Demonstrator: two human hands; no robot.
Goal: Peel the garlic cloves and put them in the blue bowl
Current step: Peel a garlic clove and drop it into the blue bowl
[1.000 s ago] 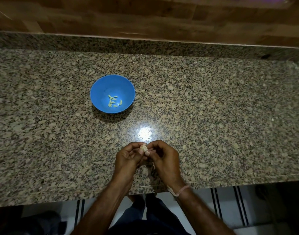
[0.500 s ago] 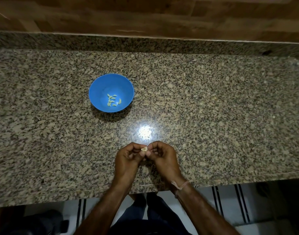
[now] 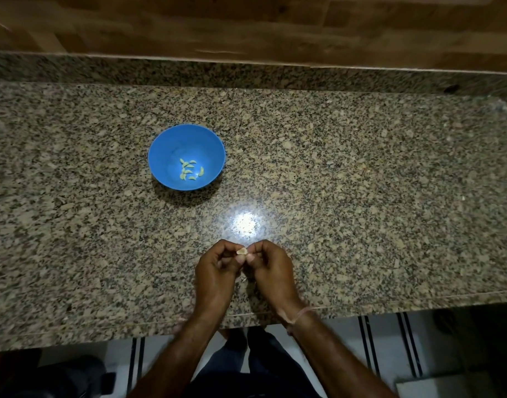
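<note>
We counted one blue bowl (image 3: pixel 162 145) on one granite counter (image 3: pixel 361 196). Inside the bowl we made out about seven peeled cloves (image 3: pixel 190 169). They were small and lay close together, so our count could have been off by one. We counted one more clove (image 3: pixel 242 251) outside the bowl, pinched between two hands: one left hand (image 3: pixel 215 272) and one right hand (image 3: pixel 272 271). We saw one thin band (image 3: pixel 299 315) on the right wrist and one bright glare spot (image 3: pixel 246 224) on the stone. On the floor below the counter edge we counted three pairs of dark stripes (image 3: pixel 365 346).
</note>
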